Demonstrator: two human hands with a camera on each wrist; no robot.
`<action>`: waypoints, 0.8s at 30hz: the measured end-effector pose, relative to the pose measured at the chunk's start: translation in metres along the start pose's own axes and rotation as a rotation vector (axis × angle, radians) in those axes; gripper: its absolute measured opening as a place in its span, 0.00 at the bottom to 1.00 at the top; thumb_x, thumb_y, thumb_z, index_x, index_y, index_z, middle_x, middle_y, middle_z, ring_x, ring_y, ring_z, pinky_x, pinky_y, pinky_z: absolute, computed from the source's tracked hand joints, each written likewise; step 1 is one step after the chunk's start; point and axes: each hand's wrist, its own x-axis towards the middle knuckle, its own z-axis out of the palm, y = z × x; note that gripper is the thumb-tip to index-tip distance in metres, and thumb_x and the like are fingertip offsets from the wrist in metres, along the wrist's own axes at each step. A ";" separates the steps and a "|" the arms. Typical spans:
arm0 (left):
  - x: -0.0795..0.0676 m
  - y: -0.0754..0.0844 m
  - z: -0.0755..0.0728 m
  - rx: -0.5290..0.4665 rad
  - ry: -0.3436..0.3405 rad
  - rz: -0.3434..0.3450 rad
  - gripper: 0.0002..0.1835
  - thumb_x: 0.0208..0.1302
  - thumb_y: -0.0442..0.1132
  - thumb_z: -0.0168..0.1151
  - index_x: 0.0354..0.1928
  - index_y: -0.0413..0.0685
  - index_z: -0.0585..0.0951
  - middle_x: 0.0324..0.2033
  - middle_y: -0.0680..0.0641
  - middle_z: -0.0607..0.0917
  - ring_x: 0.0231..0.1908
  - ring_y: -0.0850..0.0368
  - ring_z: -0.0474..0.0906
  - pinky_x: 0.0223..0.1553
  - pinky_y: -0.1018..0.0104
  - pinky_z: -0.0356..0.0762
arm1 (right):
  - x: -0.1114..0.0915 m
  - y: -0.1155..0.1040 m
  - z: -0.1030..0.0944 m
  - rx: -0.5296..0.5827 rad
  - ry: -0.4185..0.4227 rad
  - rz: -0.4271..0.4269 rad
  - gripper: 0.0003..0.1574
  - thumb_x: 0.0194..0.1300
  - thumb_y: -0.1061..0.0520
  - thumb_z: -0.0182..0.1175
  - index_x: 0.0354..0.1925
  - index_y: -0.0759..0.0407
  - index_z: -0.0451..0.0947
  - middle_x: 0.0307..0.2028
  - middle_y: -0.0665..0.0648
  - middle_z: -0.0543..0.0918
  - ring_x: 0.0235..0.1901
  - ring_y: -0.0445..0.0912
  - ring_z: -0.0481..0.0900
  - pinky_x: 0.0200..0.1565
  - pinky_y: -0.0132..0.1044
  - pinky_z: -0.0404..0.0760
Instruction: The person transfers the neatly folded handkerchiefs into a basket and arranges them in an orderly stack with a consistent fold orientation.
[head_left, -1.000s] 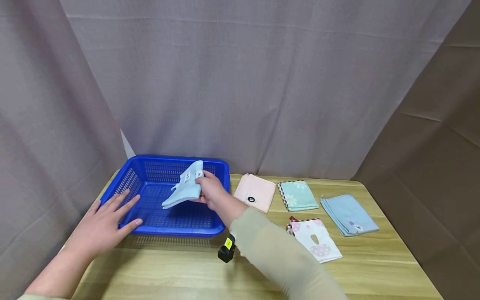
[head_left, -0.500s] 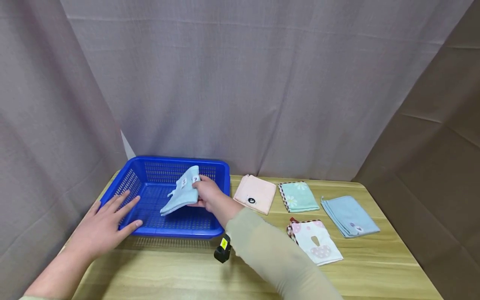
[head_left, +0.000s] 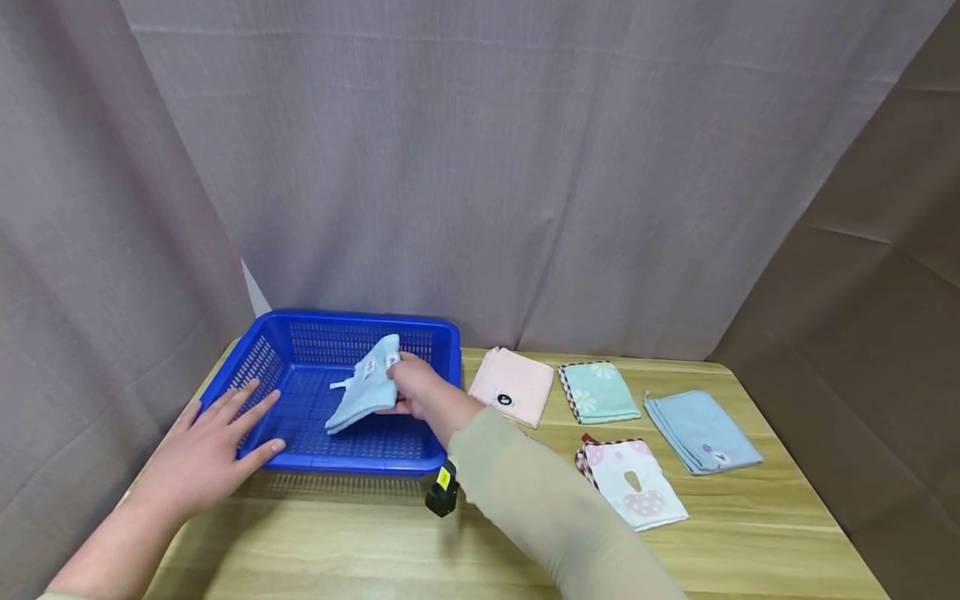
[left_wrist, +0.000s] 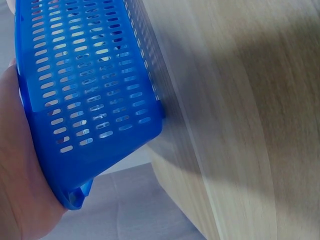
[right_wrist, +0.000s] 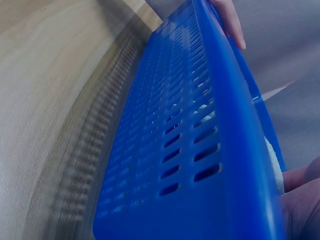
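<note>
- Pale-blue cloth point(head_left: 365, 387), head view: pinched by the right hand point(head_left: 414, 382), tilted above the basket's interior; if the pinch slackens at this angle, the folds could open and the cloth land crumpled
- Head view: the left hand point(head_left: 210, 446) has its fingers spread across the left side of the blue basket point(head_left: 337, 462); uneven pressure there could tip or slide it on the worktop point(head_left: 337, 542)
- Head view: a black wrist device point(head_left: 441, 493) sits close to the basket's near right corner; lowering the wrist could knock the rim
- Head view, contents: the held cloth lies within the basket's outline; floor contact cannot be told
- Left wrist view: the basket stands near the worktop edge; an outward pull could shift it over. Pale shapes behind the slots cannot be identified; finger placement cannot be told here
- Right wrist view: cloth edge shows between rim and fingers; catching the rim during withdrawal could drag it. The pale patch behind the slots is probably cloth
</note>
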 end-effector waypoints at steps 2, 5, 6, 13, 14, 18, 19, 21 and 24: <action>0.000 0.000 0.000 0.000 0.003 0.000 0.38 0.67 0.67 0.54 0.73 0.55 0.67 0.72 0.38 0.64 0.68 0.31 0.61 0.67 0.28 0.44 | 0.001 0.000 -0.001 -0.011 0.007 0.011 0.34 0.68 0.69 0.41 0.72 0.57 0.60 0.52 0.69 0.81 0.49 0.62 0.83 0.46 0.60 0.83; 0.001 0.000 0.000 0.002 0.004 0.001 0.38 0.67 0.66 0.55 0.73 0.55 0.67 0.72 0.38 0.64 0.68 0.31 0.61 0.66 0.28 0.44 | 0.003 0.001 -0.002 -0.036 0.012 0.022 0.32 0.67 0.70 0.39 0.69 0.61 0.62 0.49 0.69 0.82 0.47 0.62 0.83 0.46 0.59 0.83; 0.001 0.001 0.000 0.005 0.004 -0.001 0.38 0.67 0.66 0.55 0.73 0.55 0.67 0.72 0.38 0.64 0.68 0.31 0.61 0.66 0.28 0.45 | 0.003 0.001 -0.003 -0.046 0.013 0.025 0.31 0.67 0.70 0.39 0.68 0.62 0.62 0.48 0.69 0.82 0.46 0.62 0.84 0.46 0.59 0.83; 0.001 0.002 -0.002 0.000 -0.036 -0.011 0.39 0.68 0.67 0.52 0.74 0.55 0.65 0.73 0.38 0.62 0.69 0.30 0.59 0.67 0.28 0.41 | 0.003 0.001 -0.005 -0.087 0.006 0.057 0.24 0.68 0.69 0.38 0.61 0.71 0.65 0.45 0.69 0.83 0.46 0.62 0.84 0.47 0.58 0.83; 0.001 0.002 -0.002 -0.002 -0.038 -0.012 0.39 0.68 0.67 0.52 0.74 0.55 0.65 0.73 0.38 0.62 0.69 0.30 0.59 0.67 0.28 0.41 | 0.003 0.001 -0.005 -0.090 0.007 0.066 0.23 0.69 0.68 0.39 0.61 0.71 0.65 0.45 0.70 0.82 0.46 0.62 0.84 0.47 0.58 0.83; 0.001 0.001 -0.002 -0.001 -0.026 -0.010 0.39 0.68 0.67 0.53 0.74 0.55 0.66 0.73 0.38 0.62 0.68 0.30 0.59 0.67 0.28 0.41 | 0.002 0.000 -0.004 -0.119 0.004 0.100 0.23 0.72 0.63 0.42 0.61 0.73 0.65 0.48 0.70 0.81 0.47 0.61 0.83 0.49 0.59 0.82; 0.001 0.001 -0.001 -0.001 -0.023 -0.009 0.39 0.68 0.67 0.53 0.74 0.55 0.66 0.73 0.37 0.62 0.68 0.29 0.59 0.67 0.28 0.40 | 0.001 0.000 -0.004 -0.125 0.003 0.104 0.23 0.72 0.62 0.43 0.61 0.72 0.64 0.49 0.70 0.81 0.47 0.61 0.83 0.49 0.59 0.82; 0.001 0.000 -0.001 -0.001 -0.016 -0.006 0.39 0.67 0.67 0.53 0.73 0.55 0.66 0.72 0.38 0.63 0.68 0.30 0.60 0.67 0.28 0.41 | 0.000 -0.001 -0.004 -0.140 0.005 0.115 0.24 0.72 0.60 0.46 0.62 0.71 0.65 0.50 0.69 0.81 0.47 0.60 0.83 0.49 0.58 0.82; 0.000 -0.001 -0.001 0.003 -0.018 -0.004 0.39 0.68 0.67 0.53 0.74 0.56 0.66 0.72 0.37 0.63 0.68 0.30 0.60 0.67 0.28 0.41 | -0.003 0.000 -0.003 -0.166 0.013 0.117 0.28 0.70 0.56 0.51 0.63 0.70 0.65 0.52 0.67 0.81 0.46 0.57 0.84 0.49 0.54 0.83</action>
